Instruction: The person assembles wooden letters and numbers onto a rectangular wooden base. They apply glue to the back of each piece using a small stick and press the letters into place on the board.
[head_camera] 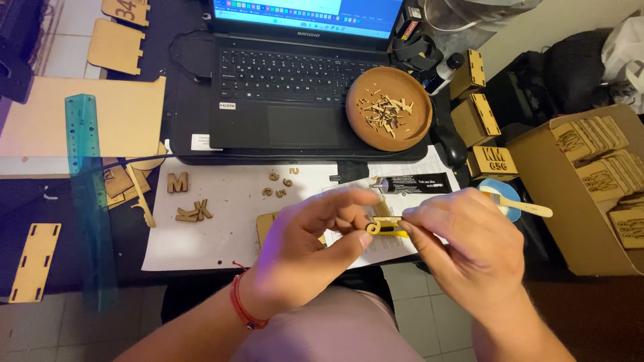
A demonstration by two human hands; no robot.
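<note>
Holding a small yellow piece (386, 228) between your two hands, you cover most of it: only a short strip and a rounded end with a hole show between the fingertips, so its full shape cannot be made out. A pale wooden bit seems to sit against its upper edge, but whether the two are joined is hard to tell. The piece hangs above the white paper sheet (221, 214) on the counter (40, 194), just in front of the laptop (295, 80).

Your left hand (315, 245) is nearly closed, thumb and forefinger pinching the rounded end. Your right hand (463, 245) is curled over, fingertips pinched on the other end; its palm faces away and whatever lies beneath it is hidden.

What shows of the piece is bright yellow, flat and narrow, with a ring-like tip.

A wooden tile (268, 224) is half hidden behind your left hand. The laptop's screen is cut off at the top edge. A brown bowl (389, 107) of small wood offcuts rests on the laptop's right corner. A cardboard box (590, 188) of engraved wooden pieces runs off the right side. A wooden letter (178, 182) and small wooden numerals (282, 182) lie on the paper, and a green ruler (87, 188) lies to the left.
</note>
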